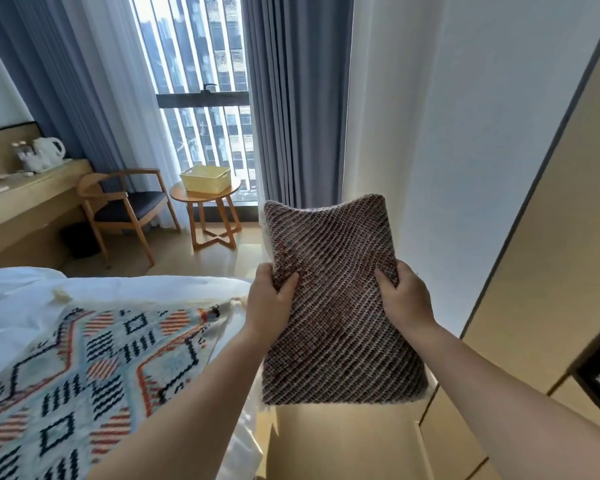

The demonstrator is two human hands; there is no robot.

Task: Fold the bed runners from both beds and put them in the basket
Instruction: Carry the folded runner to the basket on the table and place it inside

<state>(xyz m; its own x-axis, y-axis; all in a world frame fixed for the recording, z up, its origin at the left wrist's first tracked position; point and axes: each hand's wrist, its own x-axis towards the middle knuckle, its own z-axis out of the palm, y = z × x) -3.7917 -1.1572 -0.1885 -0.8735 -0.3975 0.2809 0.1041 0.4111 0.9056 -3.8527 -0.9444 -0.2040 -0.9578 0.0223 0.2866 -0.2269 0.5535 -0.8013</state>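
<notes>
From the head camera, both bare forearms reach forward and up from the lower edge, converging on a folded brown runner (340, 306) held up in the air in front of the person. The left hand (269, 306) grips the runner's left edge about midway up, with the thumb pressed on the near face and the fingers curled round behind, out of sight. The right hand (404, 299) clamps the right edge at about the same height in the same way, thumb forward and fingers hidden behind the cloth. The runner hangs as a thick, roughly rectangular pad (its weave runs in diagonal ribs), with its top corners slightly peaked.

Below and to the left, a second patterned runner (94, 368) with orange, navy and pale blue diamonds lies spread flat across the white bed (21, 296), not folded. The yellow basket (201, 184) sits across the room on a small round wooden table (179, 196) by the window, well apart from both runners. A wooden chair (118, 206) stands just left of the table, beside a long desk (32, 199) carrying a white kettle (49, 150). Grey-blue curtains (291, 98) frame the window.
</notes>
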